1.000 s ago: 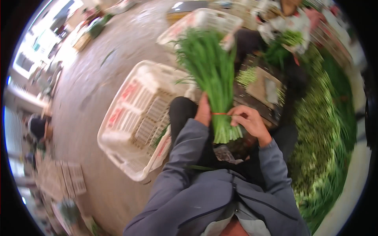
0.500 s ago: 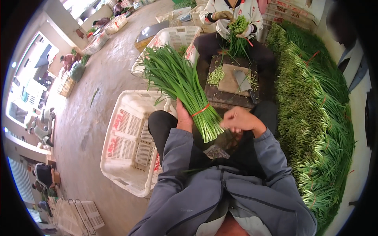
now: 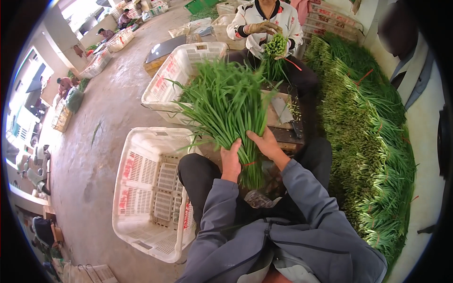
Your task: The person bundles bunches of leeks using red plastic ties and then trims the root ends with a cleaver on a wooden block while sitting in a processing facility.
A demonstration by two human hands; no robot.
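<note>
A large bundle of long green garlic chives (image 3: 231,104), tied near its lower end with a red band (image 3: 248,163), stands between my knees with its leaves fanning up and away from me. My left hand (image 3: 231,159) grips its left side just above the band, thumb up. On the right side, slightly higher, my right hand (image 3: 268,143) is closed around the stalks, its fingers mostly hidden behind the leaves. The leaf tips overlap a white crate (image 3: 155,94) beyond and partly cover a cutting board (image 3: 278,114) with a cleaver (image 3: 283,110).
An open white plastic crate (image 3: 123,188) sits by my left knee. Along the right wall runs a long stack of tied green bundles (image 3: 368,141). Opposite me a seated person in gloves (image 3: 264,28) holds a smaller green bunch (image 3: 276,45). Other people work far left.
My right hand has moved from the cut ends up to the stalks and now grips them. The bundle has swung from leaning left to more upright, its leaves spreading.
</note>
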